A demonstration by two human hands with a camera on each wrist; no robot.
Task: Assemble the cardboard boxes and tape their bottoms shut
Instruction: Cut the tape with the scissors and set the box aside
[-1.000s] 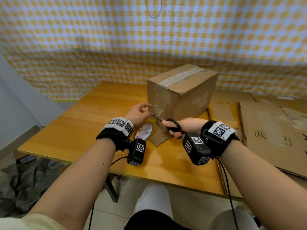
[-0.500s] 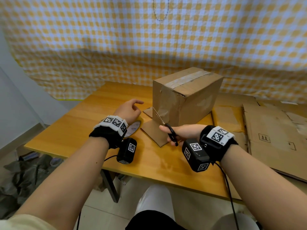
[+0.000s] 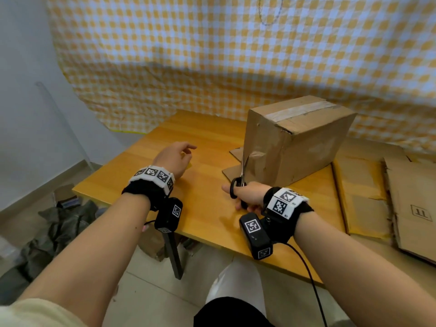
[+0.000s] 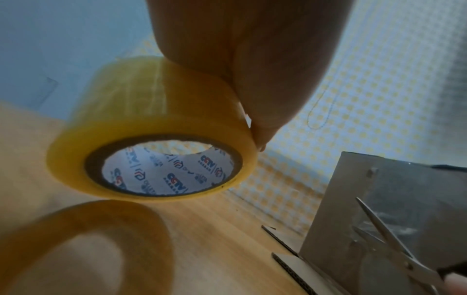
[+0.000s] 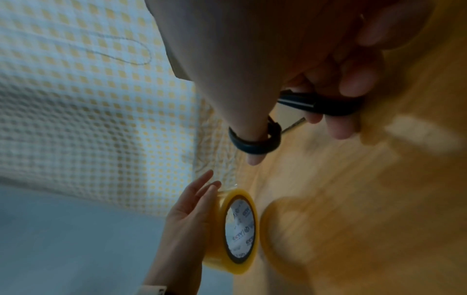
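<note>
A brown cardboard box (image 3: 297, 140) stands on the wooden table (image 3: 203, 204) with a strip of tape along its top seam. Its lower flaps (image 3: 232, 172) spread flat on the table. My left hand (image 3: 179, 154) is well left of the box and holds a yellowish tape roll (image 4: 151, 139) from above, with the roll's lower edge against the table. The roll (image 5: 232, 231) also shows in the right wrist view. My right hand (image 3: 245, 194) grips black-handled scissors (image 3: 238, 182); the blades (image 4: 389, 239) are slightly apart and point up beside the box's near corner.
Flattened cardboard sheets (image 3: 363, 192) lie on the table's right side, a larger one (image 3: 415, 208) further right. A yellow checked cloth (image 3: 236, 67) hangs behind the table. Dark clutter (image 3: 59, 223) sits on the floor at the left, past the table's edge.
My left hand has carried the tape roll leftward, away from the box. The scissors have come off the tape at the box's side and their blades now point upward.
</note>
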